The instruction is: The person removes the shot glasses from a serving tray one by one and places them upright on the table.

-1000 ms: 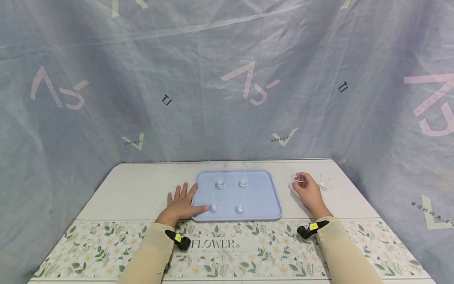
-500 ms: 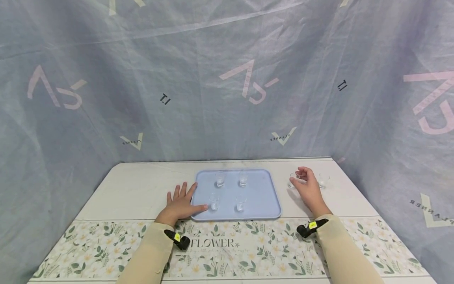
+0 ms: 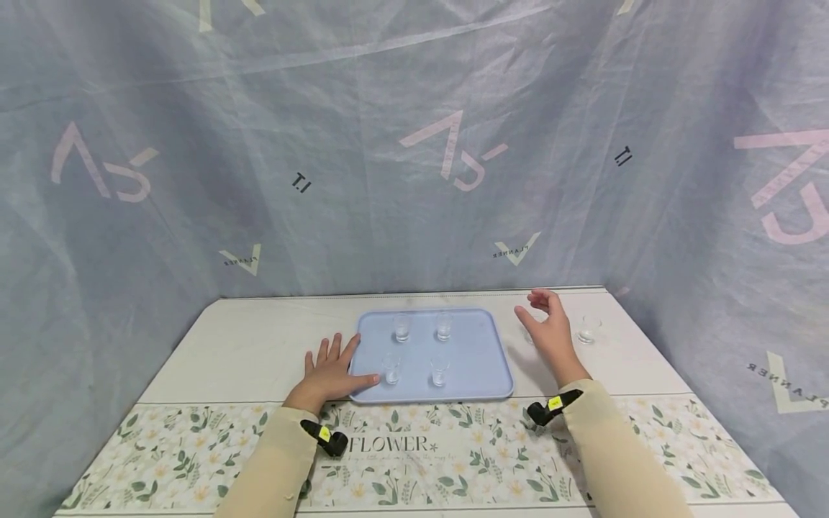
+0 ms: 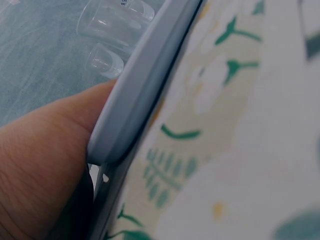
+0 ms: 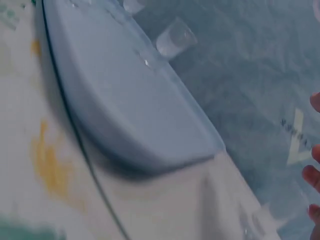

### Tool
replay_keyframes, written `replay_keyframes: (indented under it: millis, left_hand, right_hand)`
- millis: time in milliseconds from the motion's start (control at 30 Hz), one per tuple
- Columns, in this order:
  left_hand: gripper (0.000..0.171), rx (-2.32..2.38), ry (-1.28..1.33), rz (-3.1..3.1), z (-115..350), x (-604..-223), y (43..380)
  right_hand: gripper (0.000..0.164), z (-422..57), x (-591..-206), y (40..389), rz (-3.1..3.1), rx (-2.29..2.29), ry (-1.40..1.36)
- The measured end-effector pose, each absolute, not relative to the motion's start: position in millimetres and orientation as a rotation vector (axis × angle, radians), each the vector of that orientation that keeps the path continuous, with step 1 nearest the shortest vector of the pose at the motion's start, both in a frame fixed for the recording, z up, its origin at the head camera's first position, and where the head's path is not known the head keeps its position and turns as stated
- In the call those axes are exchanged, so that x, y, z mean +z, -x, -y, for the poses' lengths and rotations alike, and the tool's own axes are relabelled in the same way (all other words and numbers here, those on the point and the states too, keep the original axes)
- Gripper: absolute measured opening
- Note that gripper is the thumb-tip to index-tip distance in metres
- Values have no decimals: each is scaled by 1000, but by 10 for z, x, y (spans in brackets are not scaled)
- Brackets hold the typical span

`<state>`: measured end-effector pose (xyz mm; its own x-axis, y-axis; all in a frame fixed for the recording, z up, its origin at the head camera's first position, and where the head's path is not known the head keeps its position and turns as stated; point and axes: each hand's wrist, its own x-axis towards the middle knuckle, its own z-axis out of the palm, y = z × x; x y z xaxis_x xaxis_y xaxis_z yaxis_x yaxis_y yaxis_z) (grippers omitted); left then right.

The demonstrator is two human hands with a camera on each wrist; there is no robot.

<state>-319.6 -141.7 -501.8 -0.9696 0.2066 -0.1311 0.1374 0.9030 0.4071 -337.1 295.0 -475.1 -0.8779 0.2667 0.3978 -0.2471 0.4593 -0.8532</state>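
My left hand (image 3: pixel 328 375) lies with spread fingers at the left side of a pale blue tray (image 3: pixel 479 352), its thumb over the rim. In the left wrist view the thumb base (image 4: pixel 45 145) meets the tray's edge. Several small clear shot glasses stand upright on the tray, among them a back one (image 3: pixel 443 327) and a front one (image 3: pixel 440 373). Right of the tray, my right hand (image 3: pixel 552 337) holds nothing, its thumb and fingers parted. It partly hides a shot glass (image 3: pixel 531 334) standing on the table. Another shot glass (image 3: pixel 589 329) stands farther right.
A white cloth (image 3: pixel 259 338) covers the table, with a floral printed band (image 3: pixel 414 467) along the near side. Grey-blue fabric (image 3: pixel 363 180) hangs behind the table and along both sides. Black wrist cameras (image 3: pixel 555 407) sit on both wrists.
My right hand has let go of the shot glass beside the tray, and its fingers have spread and moved up and left. The left hand and the tray keep their places.
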Motion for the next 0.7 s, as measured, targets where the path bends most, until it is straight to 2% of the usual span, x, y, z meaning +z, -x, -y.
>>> replay_keyframes:
  millis: [367, 700]
  left_hand:
    - [116, 637, -286, -2902, 1454, -5142, 3261]
    - [115, 641, -291, -2906, 1422, -5021, 3186]
  right_hand:
    - [52, -2576, -4627, 3456, 2192, 1467, -64]
    - [53, -2303, -4697, 3522, 2271, 1497, -128]
